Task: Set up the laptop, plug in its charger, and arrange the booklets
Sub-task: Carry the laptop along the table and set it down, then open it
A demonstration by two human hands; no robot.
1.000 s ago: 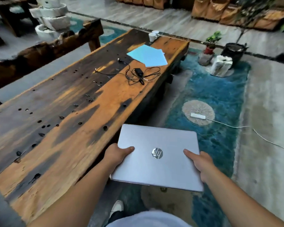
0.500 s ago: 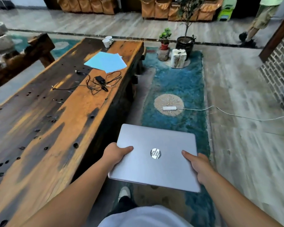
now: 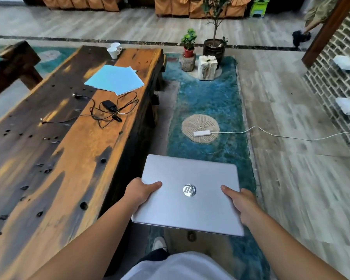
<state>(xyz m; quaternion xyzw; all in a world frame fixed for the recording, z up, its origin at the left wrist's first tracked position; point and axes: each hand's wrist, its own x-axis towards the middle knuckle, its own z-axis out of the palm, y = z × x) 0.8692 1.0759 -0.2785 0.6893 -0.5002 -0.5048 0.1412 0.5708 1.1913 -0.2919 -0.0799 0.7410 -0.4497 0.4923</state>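
Note:
A closed silver laptop point(image 3: 190, 178) is held level in the air beside the right edge of the long wooden table point(image 3: 59, 168), above the blue rug. My left hand point(image 3: 138, 191) grips its left edge and my right hand point(image 3: 238, 201) grips its right edge, thumbs on the lid. Further along the table lies the black charger point(image 3: 109, 105) with its tangled cable. Beyond it, light blue booklets point(image 3: 114, 79) lie fanned in a loose stack.
Two white cups point(image 3: 113, 51) stand at the table's far end. A white power strip point(image 3: 202, 133) with a white cord lies on a round mat on the blue rug point(image 3: 206, 102). Potted plants point(image 3: 213, 47) and a stone block stand beyond. A brick wall is at right; a person walks far right.
The view has swung right and away from the table. The laptop stays in both hands, now over the rug beside the table's edge instead of overlapping it.

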